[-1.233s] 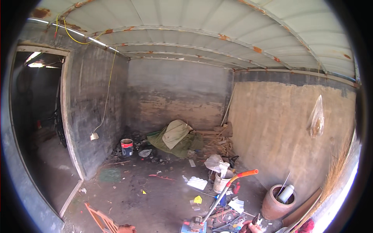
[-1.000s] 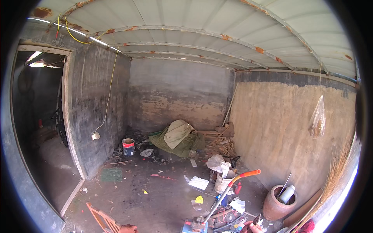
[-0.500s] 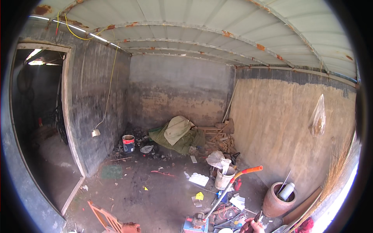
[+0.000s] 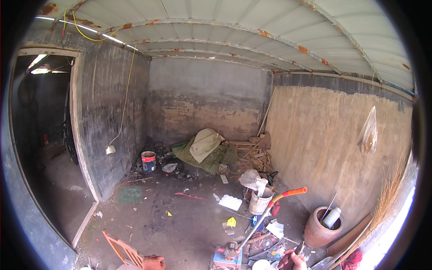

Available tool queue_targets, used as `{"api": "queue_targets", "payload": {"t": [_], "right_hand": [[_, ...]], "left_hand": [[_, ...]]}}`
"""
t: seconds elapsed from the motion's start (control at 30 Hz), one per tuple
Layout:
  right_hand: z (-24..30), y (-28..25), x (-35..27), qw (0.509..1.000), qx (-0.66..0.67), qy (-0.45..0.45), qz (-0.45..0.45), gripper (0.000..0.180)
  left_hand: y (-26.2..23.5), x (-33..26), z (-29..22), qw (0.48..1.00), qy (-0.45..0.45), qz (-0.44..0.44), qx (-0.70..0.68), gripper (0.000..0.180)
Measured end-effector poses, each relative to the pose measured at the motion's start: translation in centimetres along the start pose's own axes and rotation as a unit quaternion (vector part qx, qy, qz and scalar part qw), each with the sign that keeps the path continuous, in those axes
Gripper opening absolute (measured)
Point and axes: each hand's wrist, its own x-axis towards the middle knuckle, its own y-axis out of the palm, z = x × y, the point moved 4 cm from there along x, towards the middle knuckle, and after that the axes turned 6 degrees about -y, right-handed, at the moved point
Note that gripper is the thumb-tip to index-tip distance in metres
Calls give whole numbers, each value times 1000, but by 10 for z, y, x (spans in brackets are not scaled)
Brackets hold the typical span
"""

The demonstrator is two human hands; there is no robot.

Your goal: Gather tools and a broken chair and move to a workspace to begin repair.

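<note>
At the bottom edge of the view, about six o'clock, the left hand [image 4: 154, 262] rests against the top rail of a slatted orange-brown wooden chair frame [image 4: 122, 252] that leans on the dusty concrete floor [image 4: 180, 225]; the fingers look curled over the wood, though only the knuckles show. At about five o'clock the right hand [image 4: 291, 260] is closed round a thin dark stick-like tool [image 4: 299, 248], whose kind cannot be told.

Between the two hands, slightly toward the right one, a small motor-like machine on a blue base [image 4: 228, 254] sits on the floor. From it a long grey metal handle with an orange grip [image 4: 274, 204] slants up toward two o'clock. Just beside the handle's upper part stands a pale plastic bucket [image 4: 259, 201] with crumpled white sheeting in it, and a flat white tray [image 4: 230, 202] lies at its nine o'clock. A small yellow scrap [image 4: 231, 222] lies near the handle's middle.

At four o'clock from the bucket, a round brown clay pot [image 4: 317, 231] holds a white plastic bottle [image 4: 331, 218], close to the tan plaster wall [image 4: 324, 144]. A clear plastic bag [image 4: 369, 132] hangs on that wall at three o'clock. Far back, at twelve o'clock, an olive-green tarpaulin heap [image 4: 204, 150] lies by split firewood [image 4: 254, 157], with a red and white paint can [image 4: 148, 160] at its nine o'clock.
</note>
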Motion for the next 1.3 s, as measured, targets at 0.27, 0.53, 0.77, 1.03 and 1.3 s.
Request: {"api": "queue_targets", "payload": {"t": [0.27, 0.53, 0.77, 1.03, 1.3], "right_hand": [[-1, 7, 0, 1000, 5, 2, 6, 24], [1, 7, 0, 1000, -18, -2, -2, 24], [-2, 0, 2, 999, -48, -5, -6, 21], [-8, -2, 7, 998, -61, 14, 0, 22], [-5, -13, 4, 998, -63, 19, -15, 24]], "left_hand": [[-1, 3, -1, 1000, -12, 13, -1, 20], [-6, 6, -4, 999, -22, 16, -25, 19], [-10, 6, -9, 1000, -6, 10, -8, 19], [27, -10, 24, 998, 26, -2, 48, 21], [-24, 14, -21, 999, 1, 49, -25, 19]]}}
